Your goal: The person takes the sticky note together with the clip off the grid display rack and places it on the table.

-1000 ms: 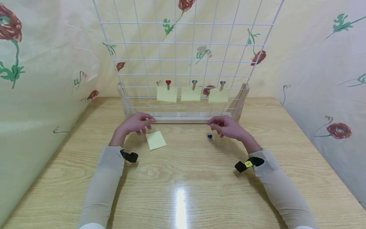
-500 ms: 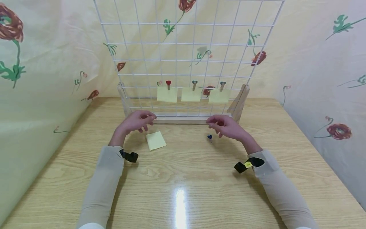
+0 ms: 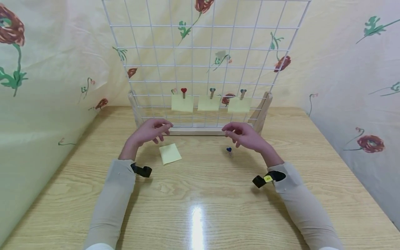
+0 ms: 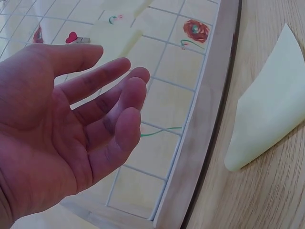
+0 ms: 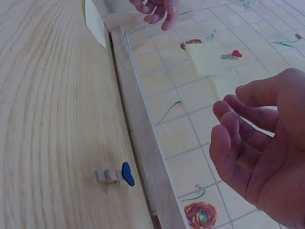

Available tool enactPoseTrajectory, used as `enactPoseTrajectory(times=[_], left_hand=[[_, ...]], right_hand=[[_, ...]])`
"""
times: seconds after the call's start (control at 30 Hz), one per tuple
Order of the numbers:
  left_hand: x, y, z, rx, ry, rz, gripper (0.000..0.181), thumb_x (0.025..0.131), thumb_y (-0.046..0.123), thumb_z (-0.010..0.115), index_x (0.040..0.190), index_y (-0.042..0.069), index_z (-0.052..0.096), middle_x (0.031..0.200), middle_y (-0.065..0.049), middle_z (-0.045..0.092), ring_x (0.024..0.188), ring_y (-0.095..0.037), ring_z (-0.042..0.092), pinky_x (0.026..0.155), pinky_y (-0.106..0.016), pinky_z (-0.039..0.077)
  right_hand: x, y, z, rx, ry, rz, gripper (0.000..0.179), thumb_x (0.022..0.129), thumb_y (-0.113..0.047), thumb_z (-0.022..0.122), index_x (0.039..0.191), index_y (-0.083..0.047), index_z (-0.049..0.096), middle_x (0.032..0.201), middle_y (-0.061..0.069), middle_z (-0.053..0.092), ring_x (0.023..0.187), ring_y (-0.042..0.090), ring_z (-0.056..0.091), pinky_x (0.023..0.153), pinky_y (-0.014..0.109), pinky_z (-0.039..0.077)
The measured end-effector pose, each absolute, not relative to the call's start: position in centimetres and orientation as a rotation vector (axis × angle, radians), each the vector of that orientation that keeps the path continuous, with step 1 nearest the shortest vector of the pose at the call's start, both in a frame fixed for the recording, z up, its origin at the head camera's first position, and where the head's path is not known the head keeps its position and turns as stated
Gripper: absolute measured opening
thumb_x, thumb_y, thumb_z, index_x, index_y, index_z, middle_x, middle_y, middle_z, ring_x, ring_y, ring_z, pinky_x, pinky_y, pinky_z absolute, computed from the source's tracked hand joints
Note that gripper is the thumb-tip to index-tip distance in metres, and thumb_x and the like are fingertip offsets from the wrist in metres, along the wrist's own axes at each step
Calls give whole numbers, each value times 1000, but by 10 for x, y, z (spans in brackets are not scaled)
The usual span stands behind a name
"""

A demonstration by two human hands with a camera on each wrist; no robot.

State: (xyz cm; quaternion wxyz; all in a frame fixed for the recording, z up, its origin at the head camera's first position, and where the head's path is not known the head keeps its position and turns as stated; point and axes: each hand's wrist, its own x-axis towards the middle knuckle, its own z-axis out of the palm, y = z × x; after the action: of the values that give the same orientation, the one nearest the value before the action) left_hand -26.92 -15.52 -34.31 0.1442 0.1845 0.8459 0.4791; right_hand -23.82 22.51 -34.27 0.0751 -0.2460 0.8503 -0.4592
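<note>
My left hand (image 3: pixel 150 131) hovers over the table with loosely curled fingers and holds nothing. Just to its lower right lies a pale yellow sticky note (image 3: pixel 170 153), one edge lifting in the left wrist view. My right hand (image 3: pixel 245 134), also holding nothing, hangs relaxed above a small wooden clothespin (image 5: pixel 109 176) topped with a blue heart (image 5: pixel 127 174). Behind both hands, three yellow notes hang in a row on a white wire grid (image 3: pixel 190 66): the left note (image 3: pixel 182 104) under a red-heart clothespin (image 3: pixel 184 92), the others under clothespins with bluish-green hearts.
The grid stands in a wooden base (image 3: pixel 197 131) with an upright wooden support (image 3: pixel 263 111) at each side. Flower-printed cloth (image 3: pixel 350 86) surrounds the wooden table (image 3: pixel 168 208) at the back and sides. Cameras are strapped to both wrists.
My right hand has moved slightly left and away from me, uncovering a little more around the blue clothespin. My left hand has risen a little and shifted right. Note and clothespins stay put.
</note>
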Motion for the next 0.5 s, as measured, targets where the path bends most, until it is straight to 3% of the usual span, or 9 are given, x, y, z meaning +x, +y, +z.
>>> enactPoseTrajectory(times=[0.17, 0.5], left_hand=[[-269, -154, -342, 526, 2449, 1384, 42, 99, 35, 52, 128, 5, 57, 109, -25, 62, 79, -33, 63, 60, -34, 54], [-270, -151, -339, 515, 2478, 1434, 40, 100, 31, 52, 128, 4, 58, 109, -25, 63, 79, -39, 64, 58, -35, 54]], right_hand=[[-238, 222, -339, -746, 2549, -1385, 26, 99, -17, 54, 119, -2, 60, 97, 14, 60, 73, 39, 53, 57, 33, 55], [-238, 223, -337, -708, 2561, -1415, 25, 98, -20, 56, 117, -4, 61, 98, 16, 62, 72, 39, 53, 56, 34, 55]])
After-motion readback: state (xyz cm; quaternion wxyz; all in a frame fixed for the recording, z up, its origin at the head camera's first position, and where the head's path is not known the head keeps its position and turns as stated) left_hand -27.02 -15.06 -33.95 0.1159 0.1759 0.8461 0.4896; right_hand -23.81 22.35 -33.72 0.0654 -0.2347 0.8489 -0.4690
